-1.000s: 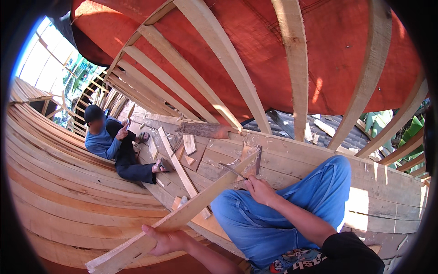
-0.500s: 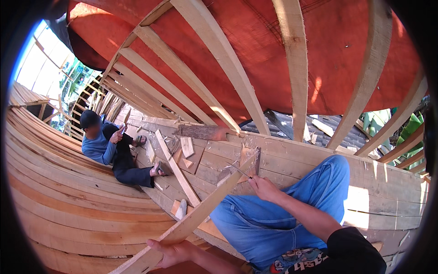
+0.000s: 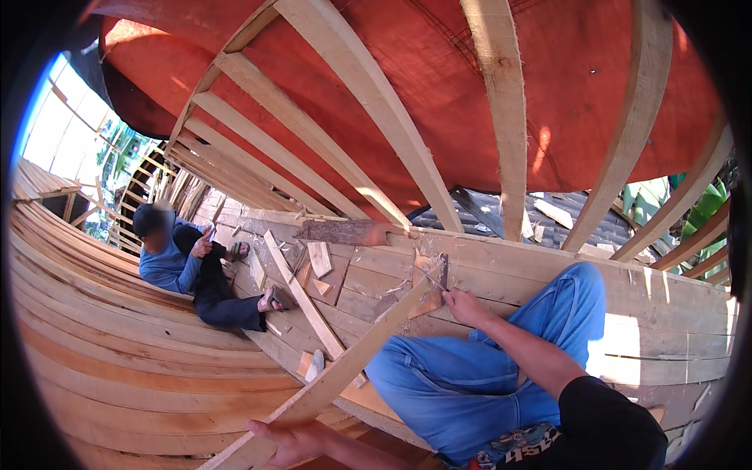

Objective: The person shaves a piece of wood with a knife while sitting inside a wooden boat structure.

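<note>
A long pale wooden plank (image 3: pixel 356 356) runs from the lower left up to the hull boards ahead of me. My left hand (image 3: pixel 291 440) grips its near end from below. My right hand (image 3: pixel 465 306) is closed on a thin tool (image 3: pixel 431 278) whose tip rests at the plank's far end. What kind of tool it is cannot be made out. My legs in blue jeans (image 3: pixel 470 384) lie bent under the plank.
I sit inside a wooden boat hull with curved side planks (image 3: pixel 117 368) and ribs (image 3: pixel 376 110) under a red tarp. Another person in a blue shirt (image 3: pixel 176 262) sits at the left. Loose offcuts (image 3: pixel 319 258) and a long batten (image 3: pixel 301 301) lie on the boards.
The plank's near end has dropped and the plank lies steeper. My left hand has sunk with it toward the lower edge. My right hand stays at the far end.
</note>
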Tool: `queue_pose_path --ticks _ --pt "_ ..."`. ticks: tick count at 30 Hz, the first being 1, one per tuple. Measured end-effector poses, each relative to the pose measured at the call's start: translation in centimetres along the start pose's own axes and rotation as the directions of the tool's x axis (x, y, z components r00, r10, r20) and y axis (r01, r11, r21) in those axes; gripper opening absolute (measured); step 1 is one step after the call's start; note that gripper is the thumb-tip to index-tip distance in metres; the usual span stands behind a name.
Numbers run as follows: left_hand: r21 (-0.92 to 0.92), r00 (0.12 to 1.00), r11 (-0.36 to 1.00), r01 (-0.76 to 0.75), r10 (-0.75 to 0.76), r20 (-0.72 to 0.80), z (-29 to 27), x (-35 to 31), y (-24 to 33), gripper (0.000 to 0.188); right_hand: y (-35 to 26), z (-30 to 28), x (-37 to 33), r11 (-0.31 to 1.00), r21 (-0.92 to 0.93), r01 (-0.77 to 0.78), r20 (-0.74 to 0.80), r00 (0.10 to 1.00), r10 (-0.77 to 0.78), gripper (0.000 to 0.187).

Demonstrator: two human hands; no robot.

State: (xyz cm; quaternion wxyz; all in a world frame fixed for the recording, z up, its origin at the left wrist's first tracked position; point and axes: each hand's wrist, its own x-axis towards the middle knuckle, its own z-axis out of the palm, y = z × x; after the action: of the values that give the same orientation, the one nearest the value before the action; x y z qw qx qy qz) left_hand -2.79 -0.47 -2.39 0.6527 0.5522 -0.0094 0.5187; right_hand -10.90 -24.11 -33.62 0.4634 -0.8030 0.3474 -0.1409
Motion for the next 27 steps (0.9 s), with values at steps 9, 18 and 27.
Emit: queue_pose_path --ticks 9,18,27 --pt "0.01 0.998 1.0 0.004 -0.004 0.067 -0.1 0.9 -0.8 0.07 -0.3 -0.6 0.9 0.998 0.058 -0.015 0.062 0.998 0.011 0.039" --pt "-0.071 0.997 0.996 0.057 -0.054 0.049 1.3 0.4 0.2 0.072 -0.1 -0.1 2.1 0.997 0.07 -0.037 0.034 0.999 0.035 0.044" --pt "-0.135 0.982 0.976 -0.168 0.178 0.066 0.5 1.5 -1.8 0.085 0.4 0.0 2.7 0.995 0.077 -0.06 0.073 0.996 0.054 0.046"
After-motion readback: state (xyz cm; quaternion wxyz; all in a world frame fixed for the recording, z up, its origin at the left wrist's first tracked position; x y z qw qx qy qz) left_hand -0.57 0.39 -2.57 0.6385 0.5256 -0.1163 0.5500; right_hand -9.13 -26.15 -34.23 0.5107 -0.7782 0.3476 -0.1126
